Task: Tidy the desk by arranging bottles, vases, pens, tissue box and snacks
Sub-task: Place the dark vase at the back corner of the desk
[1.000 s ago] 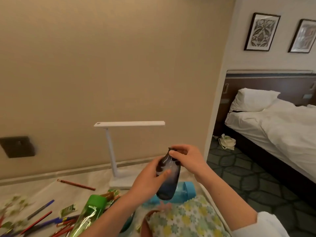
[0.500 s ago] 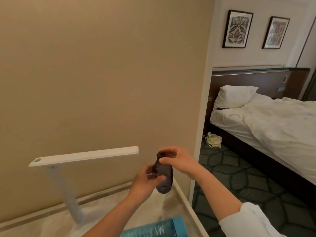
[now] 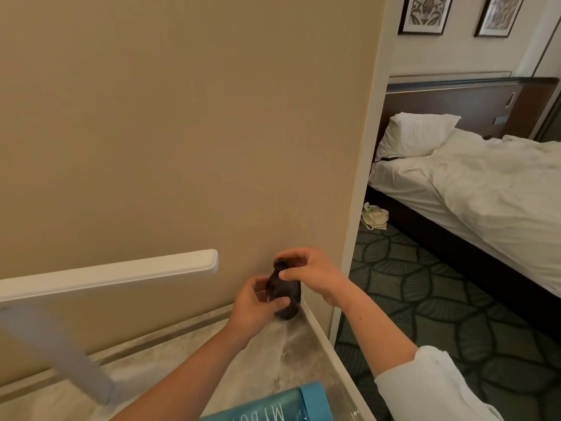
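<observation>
A small dark glass vase [image 3: 287, 294] with a narrow neck stands upright in the desk's far right corner, against the beige wall. My left hand [image 3: 253, 302] wraps its fingers round the vase's body from the left. My right hand [image 3: 309, 273] pinches the neck just under the rim from the right. The vase's base appears to touch the marbled desk top [image 3: 258, 354]. A blue bottle [image 3: 285, 405] lies on its side at the bottom edge, only partly in view.
A white desk lamp [image 3: 106, 273] reaches across the left, its arm level with my hands. The desk's right edge [image 3: 331, 357] drops to patterned carpet. A bed [image 3: 485, 192] and a bag on the floor [image 3: 375, 218] lie beyond.
Both hands carried the vase away from me and down into the far right corner of the desk, turning it upright. My view followed to the right, leaving the pens and green bottle out of sight.
</observation>
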`<state>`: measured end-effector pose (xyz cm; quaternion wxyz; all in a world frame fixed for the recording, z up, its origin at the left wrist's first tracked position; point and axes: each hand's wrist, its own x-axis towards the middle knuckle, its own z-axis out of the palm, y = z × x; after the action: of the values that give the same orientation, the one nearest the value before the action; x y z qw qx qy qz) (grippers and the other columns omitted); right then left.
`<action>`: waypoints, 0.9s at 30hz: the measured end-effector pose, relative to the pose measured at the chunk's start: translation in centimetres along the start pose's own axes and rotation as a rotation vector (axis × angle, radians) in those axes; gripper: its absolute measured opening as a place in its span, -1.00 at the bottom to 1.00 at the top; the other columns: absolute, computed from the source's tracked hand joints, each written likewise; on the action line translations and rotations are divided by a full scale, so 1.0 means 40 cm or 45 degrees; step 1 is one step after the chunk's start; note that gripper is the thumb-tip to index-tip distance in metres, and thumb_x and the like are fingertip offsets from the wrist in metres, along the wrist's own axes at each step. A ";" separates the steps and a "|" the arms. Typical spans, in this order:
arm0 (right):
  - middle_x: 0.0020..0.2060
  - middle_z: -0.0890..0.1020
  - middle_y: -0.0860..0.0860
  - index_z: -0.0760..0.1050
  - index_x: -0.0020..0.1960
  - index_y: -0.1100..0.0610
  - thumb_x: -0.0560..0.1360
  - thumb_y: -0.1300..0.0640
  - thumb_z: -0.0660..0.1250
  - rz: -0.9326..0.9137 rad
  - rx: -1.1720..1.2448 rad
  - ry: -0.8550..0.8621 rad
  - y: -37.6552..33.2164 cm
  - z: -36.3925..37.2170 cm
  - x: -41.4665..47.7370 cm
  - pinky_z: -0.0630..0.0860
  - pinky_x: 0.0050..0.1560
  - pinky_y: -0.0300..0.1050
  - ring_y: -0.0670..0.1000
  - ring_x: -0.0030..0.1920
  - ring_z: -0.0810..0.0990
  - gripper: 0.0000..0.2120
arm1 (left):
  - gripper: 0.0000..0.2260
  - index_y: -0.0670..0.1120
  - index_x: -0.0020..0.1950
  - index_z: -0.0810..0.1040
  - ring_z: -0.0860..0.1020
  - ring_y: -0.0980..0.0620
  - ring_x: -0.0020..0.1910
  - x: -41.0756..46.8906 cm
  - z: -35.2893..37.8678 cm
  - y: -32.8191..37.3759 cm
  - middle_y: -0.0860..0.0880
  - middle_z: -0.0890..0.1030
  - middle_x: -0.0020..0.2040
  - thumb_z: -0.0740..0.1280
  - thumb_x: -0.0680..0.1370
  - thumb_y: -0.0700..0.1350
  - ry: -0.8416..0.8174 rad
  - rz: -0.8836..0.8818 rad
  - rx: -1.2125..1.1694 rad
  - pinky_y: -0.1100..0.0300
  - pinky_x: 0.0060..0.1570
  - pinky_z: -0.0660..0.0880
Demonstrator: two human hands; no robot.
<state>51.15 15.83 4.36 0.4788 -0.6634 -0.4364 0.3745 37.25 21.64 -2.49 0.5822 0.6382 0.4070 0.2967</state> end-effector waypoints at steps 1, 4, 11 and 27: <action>0.00 0.65 0.03 0.61 0.11 0.14 0.40 0.38 0.42 -0.003 -0.003 -0.002 0.002 0.000 0.001 0.51 -0.02 -0.37 -0.05 0.03 0.59 -0.68 | -0.56 -0.13 0.15 0.47 0.58 0.02 0.00 0.001 0.000 0.000 -0.03 0.60 0.02 0.54 0.35 -0.29 -0.003 0.002 -0.004 0.25 -0.04 0.52; -0.02 0.65 0.02 0.62 0.10 0.15 0.39 0.41 0.41 -0.006 -0.003 -0.003 0.008 0.003 0.003 0.50 -0.02 -0.37 -0.07 0.01 0.59 -0.68 | -0.57 -0.11 0.12 0.45 0.58 0.02 0.01 0.007 -0.001 -0.006 -0.01 0.59 0.01 0.53 0.35 -0.32 -0.008 0.007 -0.040 0.23 0.00 0.52; -0.03 0.65 0.05 0.61 0.10 0.17 0.38 0.43 0.41 -0.012 0.040 0.035 0.012 0.009 0.016 0.51 -0.02 -0.34 -0.06 -0.01 0.58 -0.67 | -0.58 -0.12 0.14 0.45 0.56 0.06 0.04 0.024 -0.006 -0.011 0.00 0.58 0.03 0.52 0.36 -0.32 -0.029 0.044 -0.042 0.29 -0.08 0.51; 0.19 0.57 0.09 0.50 0.27 0.13 0.34 0.48 0.35 -0.014 0.020 0.071 0.058 0.033 0.012 0.48 0.13 -0.25 0.01 0.20 0.51 -0.46 | -0.51 -0.09 0.27 0.47 0.56 0.07 0.10 0.032 -0.015 -0.020 -0.06 0.59 0.15 0.52 0.38 -0.27 -0.040 0.068 -0.002 0.31 0.04 0.49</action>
<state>50.61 16.33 1.74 0.4982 -0.6671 -0.4237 0.3567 37.23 23.03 -3.32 0.5810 0.6530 0.3802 0.3025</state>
